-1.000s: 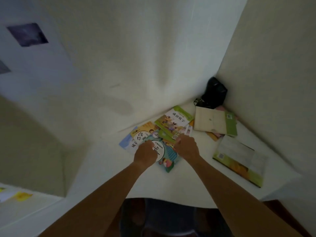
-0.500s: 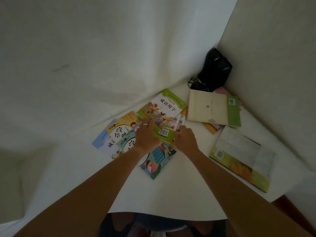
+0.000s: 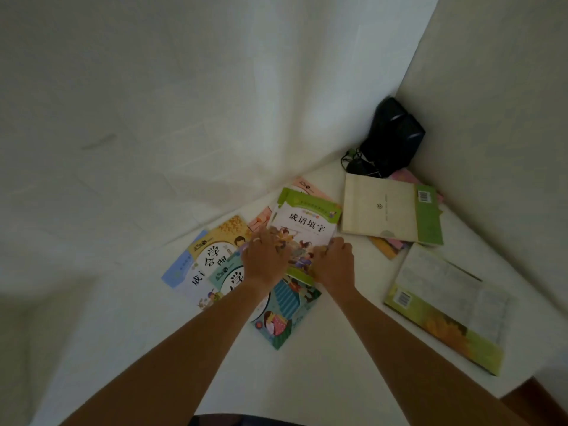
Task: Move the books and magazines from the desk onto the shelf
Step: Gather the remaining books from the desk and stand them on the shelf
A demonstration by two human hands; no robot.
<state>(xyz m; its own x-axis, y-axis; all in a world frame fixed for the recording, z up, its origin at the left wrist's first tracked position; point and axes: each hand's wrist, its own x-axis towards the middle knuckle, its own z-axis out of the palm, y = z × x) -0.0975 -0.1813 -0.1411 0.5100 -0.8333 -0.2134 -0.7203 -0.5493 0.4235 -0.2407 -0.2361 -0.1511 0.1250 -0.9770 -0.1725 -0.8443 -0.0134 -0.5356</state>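
White desk (image 3: 322, 373), matte, set in a wall corner.
Left hand (image 3: 266, 261): fingers spread fairly flat, pressing on the green-bordered picture book (image 3: 307, 224); ring on one finger.
Right hand (image 3: 335, 265): fingers curled, pinching that book's near right edge.
Book: glossy paper cover, rectangular, long axis toward 1 o'clock, title end far; lies atop overlapping thin children's books (image 3: 212, 259) fanned toward 8 o'clock.
Cream book with green strip (image 3: 387, 212): at 2 o'clock, back cover up.
Large green-edged book (image 3: 445, 309): at 4 o'clock.
Black bag (image 3: 390, 139): soft, in the far corner.
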